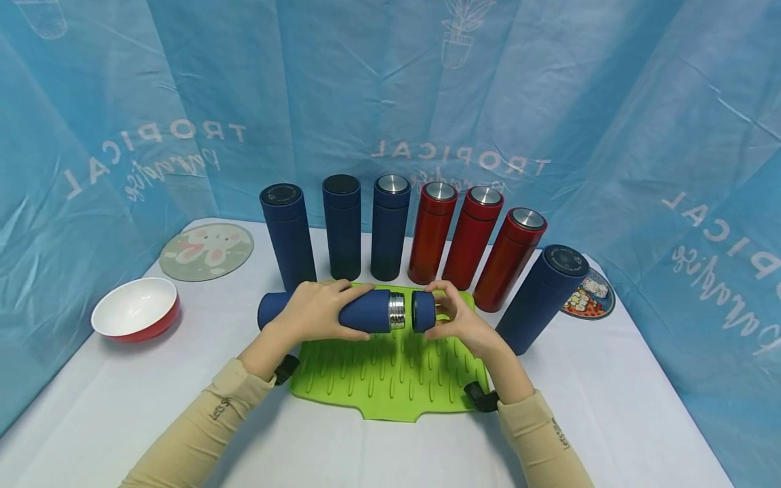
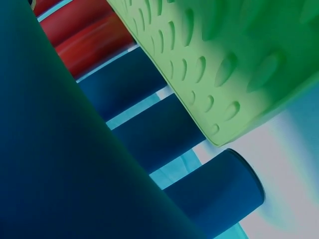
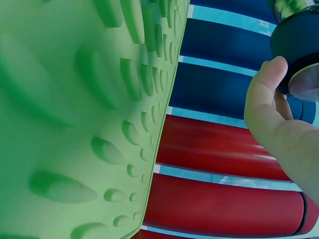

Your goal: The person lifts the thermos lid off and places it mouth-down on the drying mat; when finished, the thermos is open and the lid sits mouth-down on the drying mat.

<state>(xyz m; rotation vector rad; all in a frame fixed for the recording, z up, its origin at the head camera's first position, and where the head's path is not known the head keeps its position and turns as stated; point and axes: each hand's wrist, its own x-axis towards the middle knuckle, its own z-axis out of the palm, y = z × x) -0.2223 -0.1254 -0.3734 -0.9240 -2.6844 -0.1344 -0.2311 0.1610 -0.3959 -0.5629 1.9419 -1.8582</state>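
A dark blue thermos flask [image 1: 366, 312] lies level in the air above the green mat [image 1: 390, 390], its steel threaded neck bare and facing right. My left hand [image 1: 323, 312] grips the flask round its body. Just right of the neck, a small gap apart, is the blue lid [image 1: 424, 312], pinched between the thumb and fingers of my right hand [image 1: 454, 315]. In the right wrist view the thumb of the right hand [image 3: 274, 109] presses the side of the lid [image 3: 299, 45]. The left wrist view is partly filled by the flask body [image 2: 65, 149]; the left fingers are hidden there.
Behind the mat stand blue flasks [image 1: 343, 230] and red flasks [image 1: 464, 237] in a curved row, with another blue flask [image 1: 543, 298] at the right. A red and white bowl [image 1: 137, 329] and a rabbit placemat [image 1: 183, 271] lie left. A patterned round mat [image 1: 601, 312] is partly hidden.
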